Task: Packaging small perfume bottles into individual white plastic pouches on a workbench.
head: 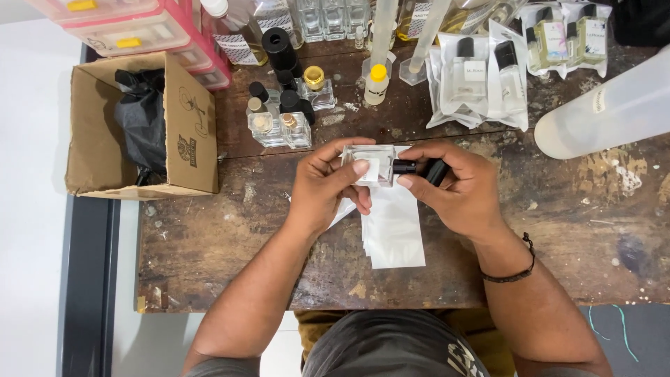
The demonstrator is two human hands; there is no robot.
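Note:
My left hand (326,187) grips a clear square glass perfume bottle (371,162) lying on its side above the table, thumb on its white label. My right hand (457,188) pinches the bottle's black spray neck (403,166) and holds a black cap (437,171) against the palm. Under both hands lies a small stack of clear plastic sleeves (392,230) on the worn wooden table (230,237).
An open cardboard box (181,132) with a black bag sits at the left edge. Several small bottles (283,115) stand behind my hands, bagged bottles (481,80) at back right, a big translucent plastic cylinder (607,108) at far right, pink-lidded boxes (139,28) at back left.

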